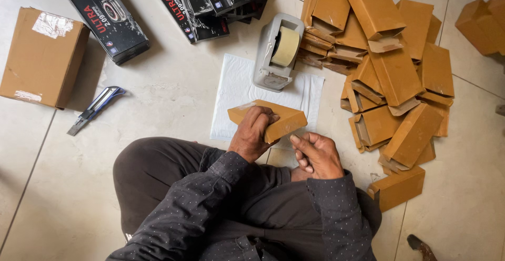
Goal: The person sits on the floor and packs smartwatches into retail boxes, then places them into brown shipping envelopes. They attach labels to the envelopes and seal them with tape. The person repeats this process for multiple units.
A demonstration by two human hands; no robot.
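Item: small brown carton (273, 119), centre of frame, over a white padded mailer (236, 90) on the tiled floor (168, 98). Left hand (252, 132) clamps its top; right hand (315, 156), fingers loosely curled, touches its lower right corner. Tape dispenser (276, 50) just above; pile of like cartons (389, 66) right; utility knife (94, 108) left. Step judged: sealing a flap; next calls for tape.

A single head-worn camera looks steeply down from just above the seated person's lap, close over the pale tiled floor (173, 98), its top edge facing away from them
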